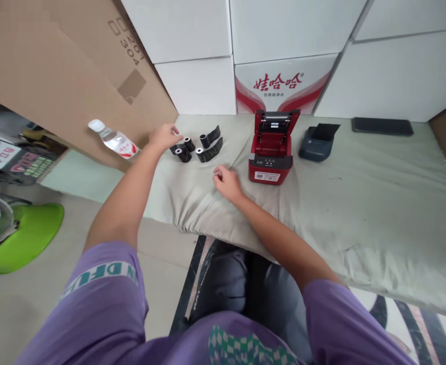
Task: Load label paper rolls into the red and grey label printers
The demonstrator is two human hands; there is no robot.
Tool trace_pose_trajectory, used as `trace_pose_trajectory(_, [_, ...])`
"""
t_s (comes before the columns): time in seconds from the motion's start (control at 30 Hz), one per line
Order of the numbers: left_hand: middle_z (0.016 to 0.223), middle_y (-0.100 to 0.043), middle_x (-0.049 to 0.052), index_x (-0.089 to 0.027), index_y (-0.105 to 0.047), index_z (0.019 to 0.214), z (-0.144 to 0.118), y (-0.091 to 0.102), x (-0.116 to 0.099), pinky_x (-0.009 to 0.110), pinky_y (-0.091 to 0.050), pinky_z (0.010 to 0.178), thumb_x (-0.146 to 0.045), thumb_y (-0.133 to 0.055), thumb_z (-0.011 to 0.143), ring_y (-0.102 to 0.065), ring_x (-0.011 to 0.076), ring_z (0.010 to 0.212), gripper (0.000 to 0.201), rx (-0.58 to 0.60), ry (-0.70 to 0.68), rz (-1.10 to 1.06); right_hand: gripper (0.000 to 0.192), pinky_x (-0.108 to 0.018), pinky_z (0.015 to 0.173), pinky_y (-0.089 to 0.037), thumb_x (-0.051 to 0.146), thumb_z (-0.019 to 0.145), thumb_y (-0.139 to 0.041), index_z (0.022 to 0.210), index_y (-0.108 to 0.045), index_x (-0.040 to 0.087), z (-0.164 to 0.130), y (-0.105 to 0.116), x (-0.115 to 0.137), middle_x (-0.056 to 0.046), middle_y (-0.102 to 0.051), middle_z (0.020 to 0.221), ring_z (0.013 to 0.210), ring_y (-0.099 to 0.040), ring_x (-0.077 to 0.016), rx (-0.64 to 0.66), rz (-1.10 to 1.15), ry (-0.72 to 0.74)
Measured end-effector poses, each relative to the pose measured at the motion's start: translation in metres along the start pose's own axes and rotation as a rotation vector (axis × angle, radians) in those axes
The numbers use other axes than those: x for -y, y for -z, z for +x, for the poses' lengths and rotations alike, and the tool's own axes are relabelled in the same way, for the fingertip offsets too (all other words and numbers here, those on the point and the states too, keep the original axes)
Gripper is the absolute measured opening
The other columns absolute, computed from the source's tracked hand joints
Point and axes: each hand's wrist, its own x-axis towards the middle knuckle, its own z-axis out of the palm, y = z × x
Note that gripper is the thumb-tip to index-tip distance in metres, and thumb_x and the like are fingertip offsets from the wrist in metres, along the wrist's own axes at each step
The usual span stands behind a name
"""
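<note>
My left hand (164, 137) reaches over the left end of a group of small black rolls, its thumb and forefinger apart and curved. Just under its fingers lies one black roll (183, 154), with another roll (187, 144) beside it. Two more rolls to their right, one farther back (205, 140) and one nearer (200, 154), have loose tails of black film unwound to the right. My right hand (227, 183) rests low over the cloth, fingers curled together, with a small pale bit at the tips. Right of it stands a red label printer (270, 170), its lid raised.
A dark blue small device (314, 147) with a black strip and a black phone (382, 126) lie on the cloth-covered surface (378, 203). A water bottle (116, 141) leans by a cardboard sheet (74, 66) on the left. White boxes (196, 86) line the back.
</note>
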Motion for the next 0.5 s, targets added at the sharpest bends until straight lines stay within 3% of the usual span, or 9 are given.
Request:
trace_pose_trajectory(0.1, [0.107,-0.076,0.009,-0.025,-0.071,0.097,-0.025,-0.002,0.008,0.050,-0.052,0.102,-0.036,-0.081,0.078,-0.069,0.0326,0.104,0.024,-0.006,-0.010,0.053,0.017,-0.029,0.072,-0.035,0.023,0.091,-0.059,0.106,-0.068,0.022,0.001,-0.001,-0.001,0.003,-0.064,0.076,0.075,-0.056,-0.0176,-0.002,0.002,-0.005])
trace_pose_trajectory(0.23, [0.108,-0.076,0.008,-0.024,-0.069,0.103,-0.078,-0.025,0.025,0.042,-0.054,0.100,-0.035,-0.074,0.084,-0.069,0.0257,0.099,0.023,-0.265,-0.083,-0.106,0.018,-0.029,0.072,-0.036,0.023,0.092,-0.058,0.107,-0.069,0.023,0.002,-0.003,-0.002,0.003,-0.066,0.078,0.076,-0.057,-0.0179,-0.005,-0.005,-0.003])
trace_pose_trajectory(0.3, [0.101,-0.076,0.005,-0.023,-0.068,0.105,-0.106,-0.039,0.026,0.037,-0.056,0.094,-0.028,-0.065,0.088,-0.068,0.0212,0.091,0.018,-0.303,-0.087,-0.248,0.019,-0.029,0.072,-0.036,0.024,0.092,-0.058,0.108,-0.069,0.023,0.001,-0.004,-0.003,0.003,-0.067,0.079,0.076,-0.057,-0.0180,0.000,-0.008,-0.003])
trace_pose_trajectory(0.4, [0.098,-0.076,0.004,-0.024,-0.067,0.104,-0.135,-0.049,0.004,0.035,-0.057,0.090,-0.027,-0.059,0.091,-0.070,0.0200,0.092,0.016,-0.320,-0.121,-0.387,0.020,-0.029,0.071,-0.036,0.025,0.094,-0.058,0.109,-0.070,0.023,0.001,-0.005,-0.003,0.002,-0.069,0.080,0.076,-0.058,-0.0179,0.004,-0.021,0.002])
trace_pose_trajectory(0.5, [0.107,-0.079,0.005,-0.027,-0.069,0.108,-0.145,-0.046,-0.044,0.038,-0.057,0.098,-0.031,-0.061,0.096,-0.073,0.0218,0.102,0.015,-0.334,-0.302,-0.456,0.021,-0.029,0.070,-0.035,0.025,0.095,-0.058,0.111,-0.071,0.023,0.001,-0.004,-0.003,0.001,-0.071,0.081,0.076,-0.059,-0.0182,0.014,-0.050,0.010])
